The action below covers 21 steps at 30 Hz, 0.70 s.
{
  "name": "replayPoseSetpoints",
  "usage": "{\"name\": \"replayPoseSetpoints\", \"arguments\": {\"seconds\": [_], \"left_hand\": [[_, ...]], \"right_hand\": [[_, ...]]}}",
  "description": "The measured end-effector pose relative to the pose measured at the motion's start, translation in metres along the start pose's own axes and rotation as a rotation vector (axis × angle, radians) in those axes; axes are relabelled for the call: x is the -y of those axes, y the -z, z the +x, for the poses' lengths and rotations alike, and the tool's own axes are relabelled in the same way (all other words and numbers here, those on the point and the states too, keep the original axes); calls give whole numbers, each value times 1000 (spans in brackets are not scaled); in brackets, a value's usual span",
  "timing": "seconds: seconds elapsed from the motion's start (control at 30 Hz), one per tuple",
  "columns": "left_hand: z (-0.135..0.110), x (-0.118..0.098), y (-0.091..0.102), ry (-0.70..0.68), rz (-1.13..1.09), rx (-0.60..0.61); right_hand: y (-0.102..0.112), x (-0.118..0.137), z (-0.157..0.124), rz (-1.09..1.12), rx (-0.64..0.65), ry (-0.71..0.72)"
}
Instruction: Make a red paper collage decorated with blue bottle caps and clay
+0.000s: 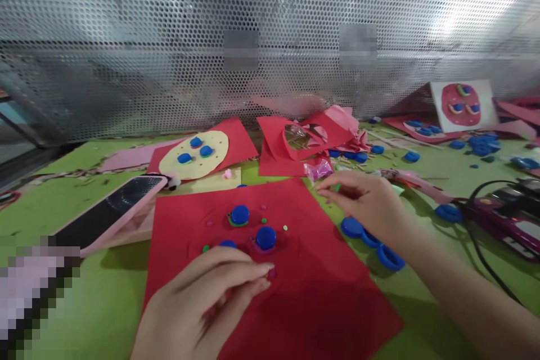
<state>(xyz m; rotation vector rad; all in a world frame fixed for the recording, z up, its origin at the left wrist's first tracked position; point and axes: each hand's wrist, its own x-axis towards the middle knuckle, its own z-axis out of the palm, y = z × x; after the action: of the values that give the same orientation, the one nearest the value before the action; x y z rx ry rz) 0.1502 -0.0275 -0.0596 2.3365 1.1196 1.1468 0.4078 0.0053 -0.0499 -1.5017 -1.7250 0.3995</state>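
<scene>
A red paper sheet lies on the green table in front of me. It bears several blue bottle caps with coloured clay around their bases, and small green and pink clay dots. My left hand is over the sheet's lower part, thumb and forefinger pinched at a small magenta clay ball. Beyond the sheet's right edge, my right hand is closed in a pinch; whatever is between its fingertips cannot be made out. Close to those fingertips is a purple lump in clear plastic wrap.
A pink-cased phone leans at the left. Behind are a cream oval with caps, cut red paper and a perforated metal panel. Loose blue caps and a purple device with a black cable lie right.
</scene>
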Motion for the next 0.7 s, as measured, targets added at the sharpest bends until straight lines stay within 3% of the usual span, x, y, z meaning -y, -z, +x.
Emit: {"name": "replayPoseSetpoints", "arguments": {"seconds": [0.13,0.23,0.5,0.7], "left_hand": [[7,-14,-5,543,-345,83],[7,-18,-7,773,-451,149],[10,-16,-7,726,-395,115],[12,-20,-5,841,-516,139]], "right_hand": [[12,-23,16,-206,41,-175],[21,-36,23,-227,80,-236],[25,-54,27,-320,210,-248],[20,-63,25,-516,350,-200]]}}
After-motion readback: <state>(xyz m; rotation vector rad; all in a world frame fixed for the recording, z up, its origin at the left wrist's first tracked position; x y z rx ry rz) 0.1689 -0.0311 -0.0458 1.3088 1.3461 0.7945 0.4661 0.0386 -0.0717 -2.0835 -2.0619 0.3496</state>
